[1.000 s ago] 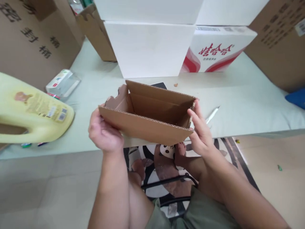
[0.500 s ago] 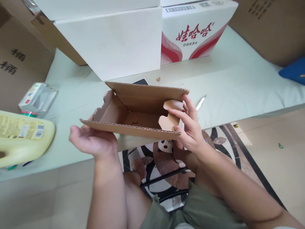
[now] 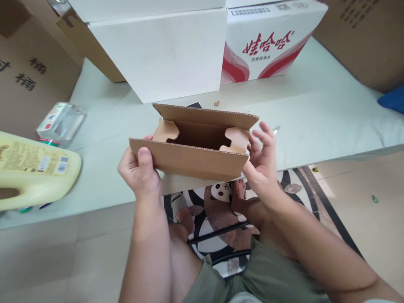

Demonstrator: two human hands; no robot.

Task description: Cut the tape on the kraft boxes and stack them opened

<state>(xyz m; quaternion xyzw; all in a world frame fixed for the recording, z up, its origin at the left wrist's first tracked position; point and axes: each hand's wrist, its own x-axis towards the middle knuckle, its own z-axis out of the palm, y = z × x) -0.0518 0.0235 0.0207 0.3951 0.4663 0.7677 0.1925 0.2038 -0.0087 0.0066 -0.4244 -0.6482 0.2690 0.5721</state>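
A small brown cardboard box [image 3: 189, 162] is held up in front of me, its long front and back flaps raised. Both notched end flaps fold inward over the dark opening, and the inside is mostly hidden. My left hand [image 3: 140, 170] grips the left end, thumb on the front flap and fingers behind. At the right end, my right hand [image 3: 261, 155] has its fingers apart and slightly curled, close against the box's side; whether the thumb presses the corner is hard to see.
Behind stand a large white box [image 3: 164, 54] and a white-and-red carton [image 3: 268, 50]. A clear bottle [image 3: 61, 122] and a yellow jug [image 3: 38, 172] lie at left. A pale, thin tool [image 3: 276, 129], partly hidden, is on the table [image 3: 331, 113] beyond my right hand.
The left end flap has folded inward and the box has tilted, showing more of its front. My left hand has closed round the left end; my right fingers have come off the right flap.
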